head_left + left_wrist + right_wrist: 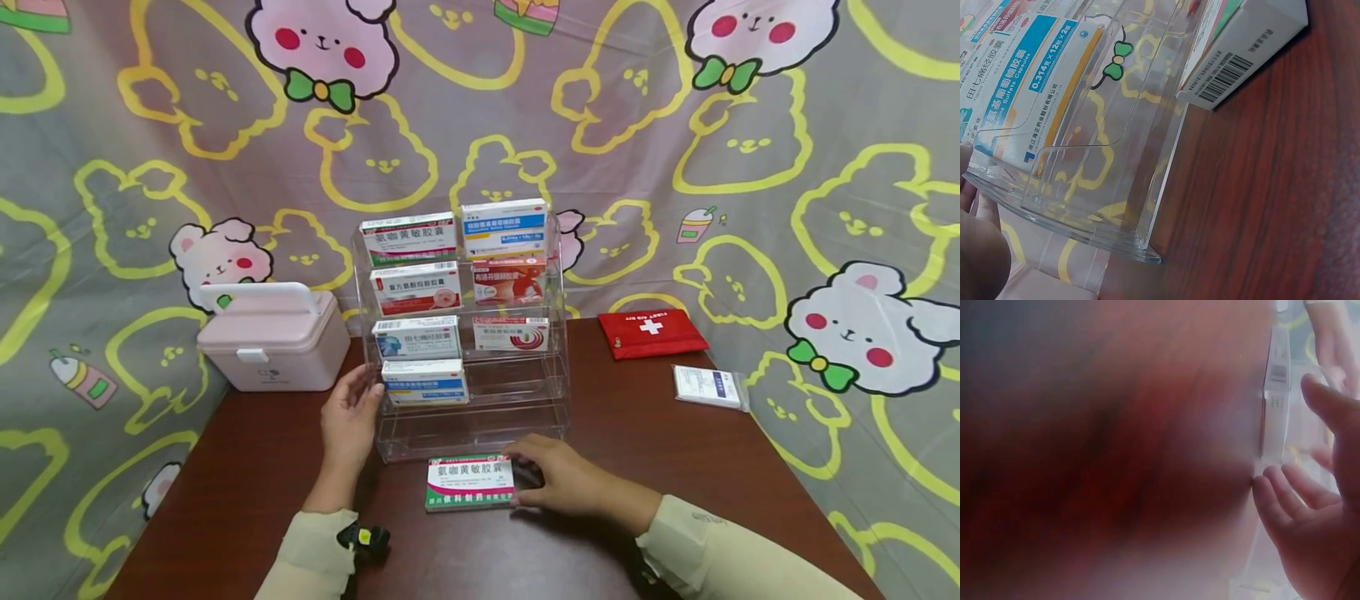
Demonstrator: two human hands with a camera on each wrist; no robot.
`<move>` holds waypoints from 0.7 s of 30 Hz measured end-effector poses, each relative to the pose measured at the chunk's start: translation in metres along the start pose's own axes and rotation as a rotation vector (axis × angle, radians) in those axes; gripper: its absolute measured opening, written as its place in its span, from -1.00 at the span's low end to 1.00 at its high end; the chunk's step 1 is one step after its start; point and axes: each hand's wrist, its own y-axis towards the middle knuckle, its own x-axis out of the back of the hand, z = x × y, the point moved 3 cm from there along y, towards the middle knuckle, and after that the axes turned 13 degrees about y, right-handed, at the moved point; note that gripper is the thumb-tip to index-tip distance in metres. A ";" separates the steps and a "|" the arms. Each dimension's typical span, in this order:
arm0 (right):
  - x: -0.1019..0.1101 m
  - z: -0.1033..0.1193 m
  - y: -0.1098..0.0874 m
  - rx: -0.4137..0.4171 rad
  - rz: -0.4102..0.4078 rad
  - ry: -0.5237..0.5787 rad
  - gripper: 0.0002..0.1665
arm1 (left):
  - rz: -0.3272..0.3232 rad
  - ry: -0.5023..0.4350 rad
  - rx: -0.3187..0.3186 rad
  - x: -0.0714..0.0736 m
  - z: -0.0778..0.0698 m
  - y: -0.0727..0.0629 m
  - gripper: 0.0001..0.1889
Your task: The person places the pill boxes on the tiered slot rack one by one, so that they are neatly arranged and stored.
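A clear acrylic display rack (472,425) stands mid-table, holding several medicine boxes in two columns. My left hand (351,412) grips its left side edge, beside the lowest blue-and-white medicine box (425,385). In the left wrist view, fingers show at the rack's edge (1091,234). Flat on the table in front of the rack lies a green-and-white medicine box (470,483). My right hand (562,479) is at that box's right end, its thumb and fingers spread around the corners. The right wrist view shows the fingers close to the box (1275,419); firm contact is unclear.
A pink lidded case (273,342) with a white handle stands at the back left. On the right lie a red first aid pouch (652,333) and a small white packet in clear plastic (708,387). A patterned curtain (465,108) hangs around the brown table (622,417).
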 end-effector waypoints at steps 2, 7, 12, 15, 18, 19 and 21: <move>-0.002 0.000 0.003 -0.011 0.018 -0.029 -0.23 | -0.003 -0.004 -0.004 0.000 0.000 0.000 -0.55; -0.005 0.000 0.006 -0.018 0.060 -0.082 -0.20 | -0.004 -0.018 -0.002 -0.001 0.000 0.001 -0.55; -0.006 0.003 0.005 -0.019 0.057 -0.099 -0.23 | -0.007 -0.006 0.008 -0.001 0.001 0.002 -0.55; -0.005 0.004 0.003 -0.026 0.047 -0.095 -0.20 | -0.007 -0.003 0.010 -0.001 0.002 0.002 -0.55; -0.002 0.006 0.000 -0.043 0.031 -0.076 -0.07 | -0.003 -0.005 0.007 -0.001 0.002 0.001 -0.54; -0.001 0.007 -0.001 -0.046 0.026 -0.067 -0.02 | -0.003 -0.006 0.006 0.000 0.002 0.001 -0.54; 0.001 0.009 -0.002 -0.055 0.023 -0.041 0.05 | -0.003 -0.004 0.004 0.000 0.002 0.001 -0.54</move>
